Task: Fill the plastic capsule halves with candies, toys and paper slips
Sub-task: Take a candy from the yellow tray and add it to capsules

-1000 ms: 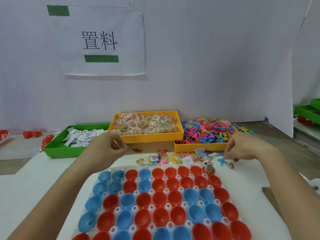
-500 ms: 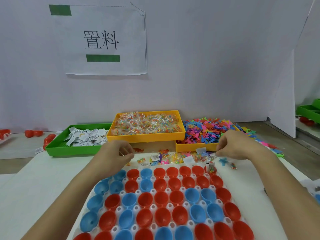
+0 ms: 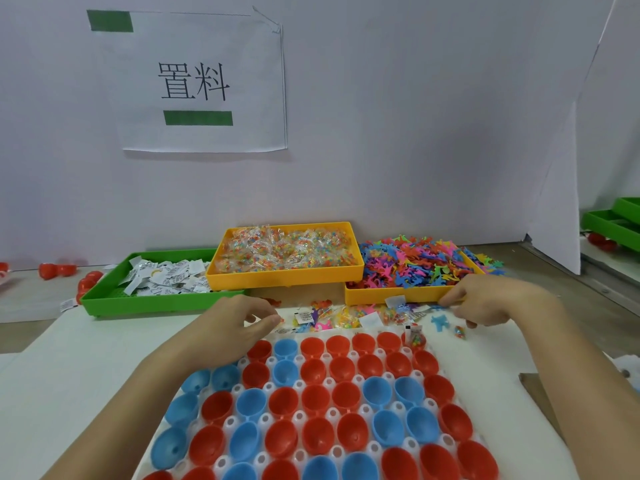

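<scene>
Head view: both hands, left hand (image 3: pixel 239 323) and right hand (image 3: pixel 485 303), hover curled over loose pieces (image 3: pixel 349 317); whether either grips anything is unclear. Best drop one per capsule half (image 3: pixel 313 367).

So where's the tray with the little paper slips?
In the head view, the green tray of paper slips sits at the far left of the tray row, its right end tucked beside the yellow candy tray, beyond the left hand.

I work at a small packing workshop station: a printed sign (image 3: pixel 202 81) taped on the white partition, and below it sorting trays of paper slips (image 3: pixel 162 277), candies (image 3: pixel 287 252) and toys (image 3: pixel 412 268).
</scene>
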